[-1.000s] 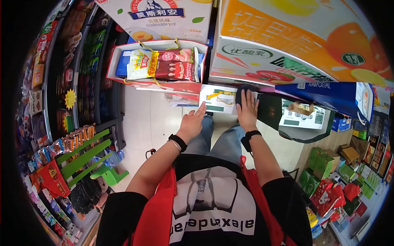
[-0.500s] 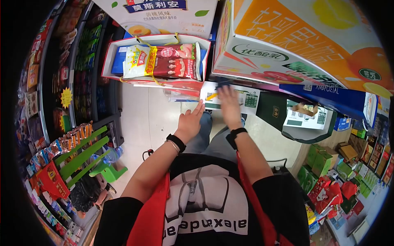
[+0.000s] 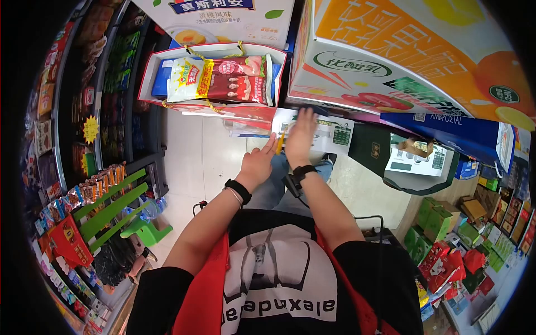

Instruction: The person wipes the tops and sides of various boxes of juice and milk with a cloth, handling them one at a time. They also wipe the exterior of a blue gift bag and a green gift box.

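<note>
A white printed sheet with green panels lies in front of the stacked cartons. My right hand reaches over its middle, fingers stretched forward and slightly blurred. At those fingertips a dark piece shows, partly covered. My left hand has two fingers extended to the sheet's left edge, the others loosely curled. Between both hands a narrow yellow strip stands out near the left fingertips. To the left of the sheet is a red-and-white gift box with rope handles, holding a red snack packet.
Big drink cartons rise behind the sheet. A dark green bag with another printed sheet lies right. Snack shelves line the left, above a green stool. Boxes and red bags fill the lower right.
My right hand has shifted left and a little down across the sheet. The yellow strip now sits lower and steeper, close to my left fingertips. My left hand has barely moved.
</note>
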Demonstrator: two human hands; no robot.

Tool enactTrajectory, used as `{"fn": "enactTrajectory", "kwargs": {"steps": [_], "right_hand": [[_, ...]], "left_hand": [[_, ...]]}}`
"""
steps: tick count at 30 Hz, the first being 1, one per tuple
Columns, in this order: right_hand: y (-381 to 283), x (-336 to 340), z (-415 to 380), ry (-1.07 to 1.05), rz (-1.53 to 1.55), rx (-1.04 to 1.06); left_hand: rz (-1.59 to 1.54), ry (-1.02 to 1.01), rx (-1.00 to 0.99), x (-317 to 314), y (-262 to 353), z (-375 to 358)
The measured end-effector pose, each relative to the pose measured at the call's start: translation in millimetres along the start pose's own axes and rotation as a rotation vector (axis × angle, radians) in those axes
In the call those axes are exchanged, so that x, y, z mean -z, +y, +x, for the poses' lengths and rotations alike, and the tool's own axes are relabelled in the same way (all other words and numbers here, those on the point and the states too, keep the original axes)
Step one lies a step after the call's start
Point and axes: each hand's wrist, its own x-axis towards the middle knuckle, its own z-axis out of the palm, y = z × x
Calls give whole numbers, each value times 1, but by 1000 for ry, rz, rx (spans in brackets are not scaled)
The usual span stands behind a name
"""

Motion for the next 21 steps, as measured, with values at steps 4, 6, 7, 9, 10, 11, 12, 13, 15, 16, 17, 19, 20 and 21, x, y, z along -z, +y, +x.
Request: {"fn": "enactTrajectory", "kwargs": {"steps": [4,6,7,9,10,11,12,13,15,16,17,19,20,21], "right_hand": [[-27,11,-9,-223,87,195],[-20,9,-19,-234,126,331],[-10,13,-22,-228,128,328],[18,30,-25,-391,54,588],[35,37,-27,-360,47,629],[47,49,-23,-366,-56,589],[62,61,-18,-372,-158,549],[101,55,-18,-187,-217,448],[117,69,-21,-255,-235,356],[122,70,-24,-196,-251,218],[124,72,-28,-135,-267,80],[123,75,-43,-145,-263,16],[121,75,-51,-148,-253,-3],[119,75,-59,-152,-244,-20]], "left_hand": [[91,-56,39,-18,-3,7],[74,-75,35,-5,2,2],[54,-92,33,1,3,1],[55,-82,43,3,5,0],[49,-72,55,3,7,0],[51,-73,51,4,7,0],[43,-79,50,6,6,2],[36,-87,49,6,5,1],[24,-85,38,5,3,1],[11,-79,27,4,2,0],[13,-80,22,4,2,1],[-6,-73,2,2,-1,1],[-5,-75,1,2,-1,1],[-5,-78,-3,1,-2,1]]}}
